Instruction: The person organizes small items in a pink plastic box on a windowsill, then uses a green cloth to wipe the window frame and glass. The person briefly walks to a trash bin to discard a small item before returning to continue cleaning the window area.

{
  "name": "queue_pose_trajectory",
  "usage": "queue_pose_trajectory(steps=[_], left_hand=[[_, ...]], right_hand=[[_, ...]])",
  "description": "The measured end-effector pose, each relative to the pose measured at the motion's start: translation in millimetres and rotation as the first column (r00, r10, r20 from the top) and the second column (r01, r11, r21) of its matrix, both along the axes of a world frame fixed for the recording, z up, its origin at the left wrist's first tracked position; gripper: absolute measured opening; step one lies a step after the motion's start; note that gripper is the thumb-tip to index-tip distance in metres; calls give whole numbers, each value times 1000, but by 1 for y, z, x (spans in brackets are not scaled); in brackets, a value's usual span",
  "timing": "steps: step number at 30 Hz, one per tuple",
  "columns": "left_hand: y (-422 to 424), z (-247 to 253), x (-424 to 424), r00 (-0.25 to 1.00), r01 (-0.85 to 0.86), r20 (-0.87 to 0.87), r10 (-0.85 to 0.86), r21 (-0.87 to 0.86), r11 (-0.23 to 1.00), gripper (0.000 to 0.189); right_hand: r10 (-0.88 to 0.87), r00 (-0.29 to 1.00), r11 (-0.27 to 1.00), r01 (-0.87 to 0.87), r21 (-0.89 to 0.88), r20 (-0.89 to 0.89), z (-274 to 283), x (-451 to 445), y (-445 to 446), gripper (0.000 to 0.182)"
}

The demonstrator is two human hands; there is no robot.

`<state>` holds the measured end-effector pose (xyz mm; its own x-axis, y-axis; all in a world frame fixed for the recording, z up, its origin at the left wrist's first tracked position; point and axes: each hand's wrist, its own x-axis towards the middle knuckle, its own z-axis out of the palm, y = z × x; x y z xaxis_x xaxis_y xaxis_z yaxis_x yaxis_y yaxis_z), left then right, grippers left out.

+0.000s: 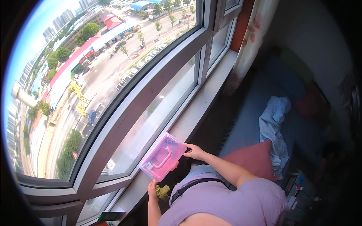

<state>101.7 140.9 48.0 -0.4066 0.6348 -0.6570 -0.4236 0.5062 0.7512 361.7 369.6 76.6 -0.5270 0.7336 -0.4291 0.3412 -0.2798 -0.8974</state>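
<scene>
A pink translucent plastic storage box [164,158] with a carry handle [164,158] on its lid is at the window sill in front of me. Small dark items show faintly through the lid. My right hand [194,152] grips the box's right corner, thumb and fingers at its edge. At the opposite end, my left hand [152,189] has its fingertips against the near left corner. A crumpled yellow-green cloth [163,192] hangs from that same hand. Whether the box rests its weight on the sill or is held just above it, I cannot tell.
The pale window sill [202,108] runs diagonally beside the framed window [141,110]. A green-edged flat object [111,216] stands on the sill at lower left. Behind my right arm are a bed [246,113], a red pillow [251,158] and a floral curtain [251,36].
</scene>
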Motion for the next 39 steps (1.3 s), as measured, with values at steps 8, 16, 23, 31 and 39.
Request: queue_pose_trajectory(steps=[8, 16, 23, 31, 39], left_hand=[[-29, 33, -8, 991, -46, -126, 51, 40, 998, 32], [-9, 70, -29, 965, -83, -228, 132, 211, 974, 42], [5, 92, -31, 949, -74, -287, 133, 207, 976, 44], [15, 96, -24, 960, -152, -196, 198, 226, 962, 44], [13, 90, -27, 949, -180, -204, 240, 275, 944, 46]], right_hand=[[91, 993, 967, -106, 233, 76, 2, -22, -29, 68], [-17, 963, 999, 27, 32, -268, 64, -39, 9, 59], [88, 926, 993, -54, 102, -368, 80, -62, 43, 55], [145, 946, 987, -118, 107, -289, 76, -57, 63, 59], [4, 992, 991, -21, -136, -127, 38, -34, 44, 47]])
